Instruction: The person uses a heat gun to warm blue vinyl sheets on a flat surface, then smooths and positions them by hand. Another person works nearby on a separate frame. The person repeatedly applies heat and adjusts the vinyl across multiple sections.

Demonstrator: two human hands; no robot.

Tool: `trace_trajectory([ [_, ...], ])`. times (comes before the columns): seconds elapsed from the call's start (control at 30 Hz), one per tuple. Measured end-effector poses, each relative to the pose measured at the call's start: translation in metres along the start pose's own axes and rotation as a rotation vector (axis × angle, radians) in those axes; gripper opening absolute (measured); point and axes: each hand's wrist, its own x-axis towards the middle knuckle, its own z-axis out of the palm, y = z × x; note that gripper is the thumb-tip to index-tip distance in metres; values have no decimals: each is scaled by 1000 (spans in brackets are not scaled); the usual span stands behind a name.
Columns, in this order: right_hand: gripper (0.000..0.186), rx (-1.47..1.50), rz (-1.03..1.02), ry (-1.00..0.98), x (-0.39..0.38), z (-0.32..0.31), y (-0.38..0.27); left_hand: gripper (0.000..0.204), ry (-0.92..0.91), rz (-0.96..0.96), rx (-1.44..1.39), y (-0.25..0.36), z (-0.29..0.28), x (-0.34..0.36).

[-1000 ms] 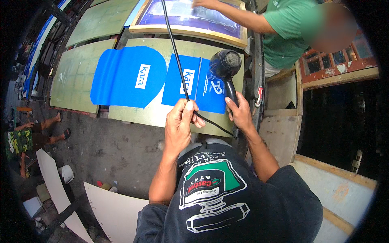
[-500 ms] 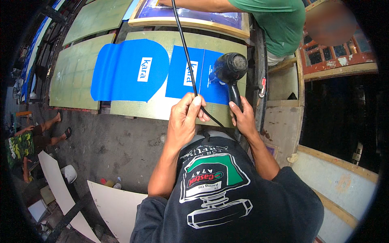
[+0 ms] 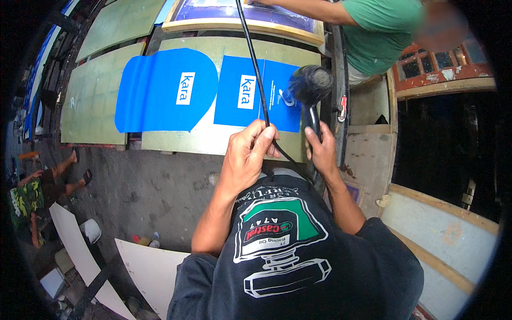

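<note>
Left hand (image 3: 248,146): thumb and fingers pinched together on the cord (image 3: 260,80); a slack pinch could let it fall.
Right hand (image 3: 322,149): fingers wrapped round the dryer's handle, no gap showing; a slip of the grip could drop the dryer.
Cord: runs from the left hand up across the square piece, whether touching I cannot tell; sagging, it could drag over the print and smear it, if that is wet.
Dryer (image 3: 312,88): over the right end of the square piece (image 3: 234,66), its head hiding part of the white print; whether it is running I cannot tell. Heat held in one spot could warp or scorch the blue.
Rounded piece (image 3: 152,96): flat on the boards, left of the square piece, rippled near its left end; a snag could shift it.
Frame (image 3: 224,25): beyond the pieces, a co-worker's arm (image 3: 314,12) above it; a knock there could jog the cord.
</note>
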Motion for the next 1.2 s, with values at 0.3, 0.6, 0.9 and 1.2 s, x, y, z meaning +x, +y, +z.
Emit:
trace_trajectory([
  [0.3,30,36,-4,-78,37,-12,-14,28,40,18,-109,-9,10,11],
  [0.6,41,52,80,-142,12,-17,-9,28,-25,-28,-57,-8,19,17],
  [0.9,35,29,171,-86,-7,-27,-19,27,5,-12,-127,-6,21,12],
  [1.2,30,54,30,-57,15,-28,0,25,-9,-12,-38,-5,23,13],
])
